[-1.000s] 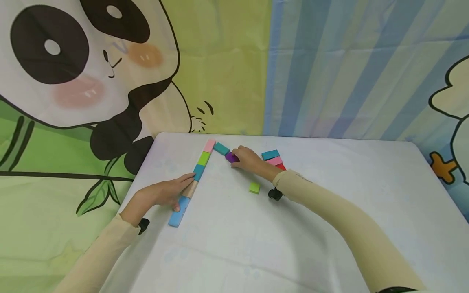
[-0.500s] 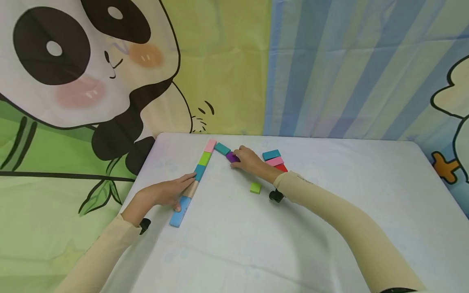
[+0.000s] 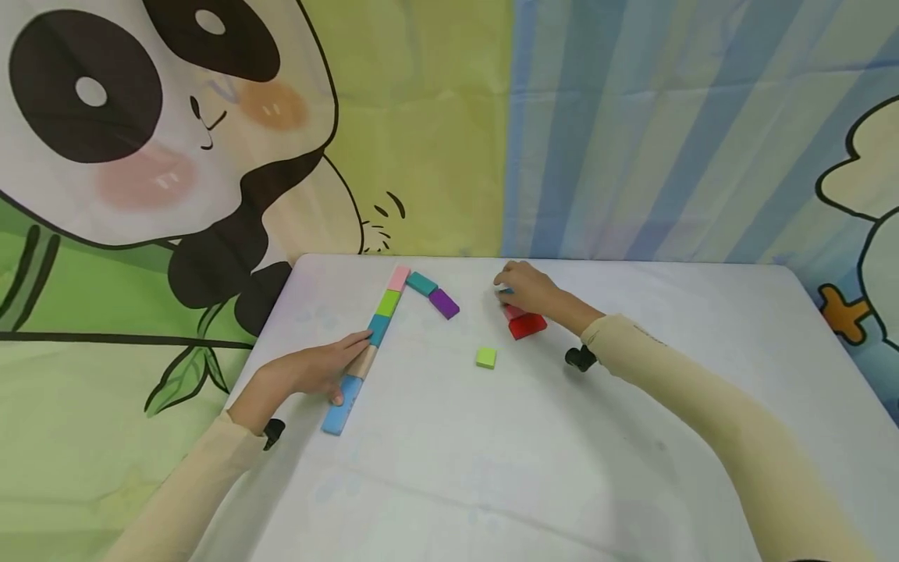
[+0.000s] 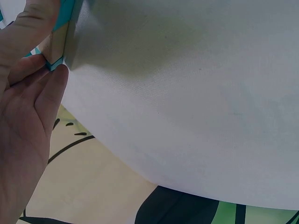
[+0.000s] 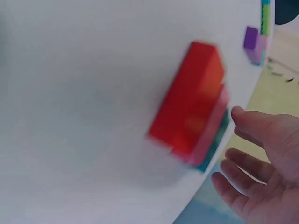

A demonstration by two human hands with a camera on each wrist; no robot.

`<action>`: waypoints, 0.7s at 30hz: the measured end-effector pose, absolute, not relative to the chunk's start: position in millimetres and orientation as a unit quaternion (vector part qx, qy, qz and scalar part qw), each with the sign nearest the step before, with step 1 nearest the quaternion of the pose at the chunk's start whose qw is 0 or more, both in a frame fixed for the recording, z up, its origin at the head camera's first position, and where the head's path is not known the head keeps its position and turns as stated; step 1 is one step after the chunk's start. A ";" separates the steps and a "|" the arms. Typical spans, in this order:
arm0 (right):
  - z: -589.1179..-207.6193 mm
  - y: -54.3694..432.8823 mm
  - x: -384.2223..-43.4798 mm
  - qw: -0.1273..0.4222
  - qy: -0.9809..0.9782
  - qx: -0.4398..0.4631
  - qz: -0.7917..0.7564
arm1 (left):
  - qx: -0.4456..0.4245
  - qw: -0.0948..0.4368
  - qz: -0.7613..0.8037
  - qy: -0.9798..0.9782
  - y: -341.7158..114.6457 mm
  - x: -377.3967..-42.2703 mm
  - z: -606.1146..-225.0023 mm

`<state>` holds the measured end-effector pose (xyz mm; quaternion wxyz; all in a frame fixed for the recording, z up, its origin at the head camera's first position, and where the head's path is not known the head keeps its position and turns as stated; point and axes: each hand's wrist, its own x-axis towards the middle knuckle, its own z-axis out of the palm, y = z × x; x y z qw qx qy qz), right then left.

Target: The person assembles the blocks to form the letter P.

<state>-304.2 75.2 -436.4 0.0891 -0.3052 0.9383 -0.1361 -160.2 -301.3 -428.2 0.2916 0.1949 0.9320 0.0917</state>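
My left hand [image 3: 316,371] lies against a slanting row of blocks. Its fingertips touch the teal block [image 3: 379,329], and its thumb rests on the light blue block [image 3: 337,417]. Between them a beige block [image 3: 363,362] shows partly, seen also beside the fingers in the left wrist view. My right hand [image 3: 530,289] is over a small group at the back, with thumb and fingers apart. A teal block [image 5: 217,142] there is nearest its thumb, mostly hidden in the head view. A pink block [image 5: 212,123] and a red block [image 3: 527,325] lie next to it.
The row's far end has a green block [image 3: 388,302] and a pink block [image 3: 399,279]. From there a teal block [image 3: 422,283] and a purple block [image 3: 444,304] angle rightward. A small green block [image 3: 486,357] lies alone on the white table [image 3: 435,484].
My right hand has let go of the purple block and moved right to the group of teal, pink and red blocks. My left hand stays on the row.
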 end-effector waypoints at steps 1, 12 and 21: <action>-437.9 81.3 -305.8 0.097 0.939 -0.304 -0.127 | 0.193 0.293 0.093 0.932 -302.3 -160.1 -427.9; -441.9 102.4 -314.8 0.164 0.937 -0.281 -0.127 | 0.199 0.292 0.089 0.931 -302.8 -159.7 -427.6; -436.2 98.5 -322.9 0.149 0.936 -0.306 -0.091 | 0.194 0.294 0.100 0.930 -300.2 -158.7 -426.0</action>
